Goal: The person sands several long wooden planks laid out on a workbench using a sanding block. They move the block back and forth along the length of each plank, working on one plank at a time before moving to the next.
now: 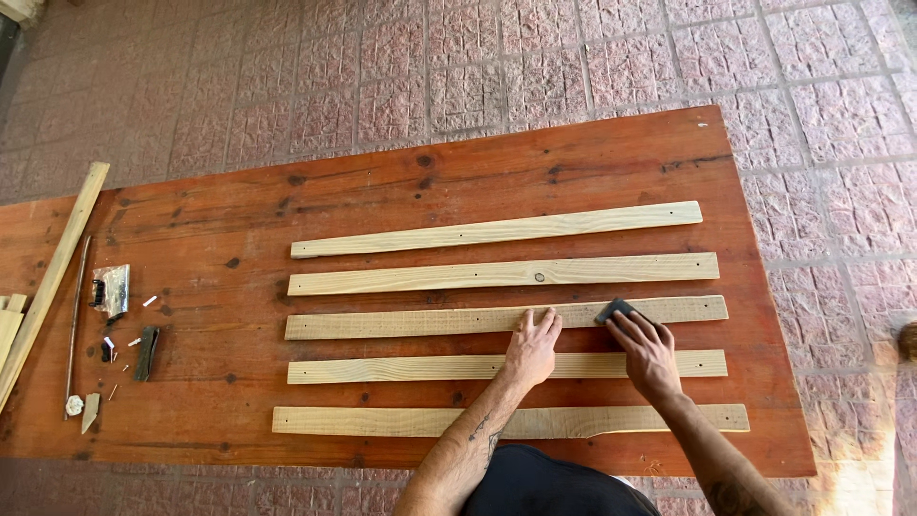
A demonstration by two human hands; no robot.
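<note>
Several pale wooden slats lie side by side across a reddish wooden tabletop. My left hand rests flat with fingers spread on the middle slat, its palm over the slat below. My right hand presses a small dark sanding block against the middle slat just right of the left hand. The farthest slat, the second slat and the nearest slat lie untouched.
At the table's left end lie a long thin slat, a thin rod, a crumpled silvery packet, a dark small tool and scattered small bits. Pink paving tiles surround the table.
</note>
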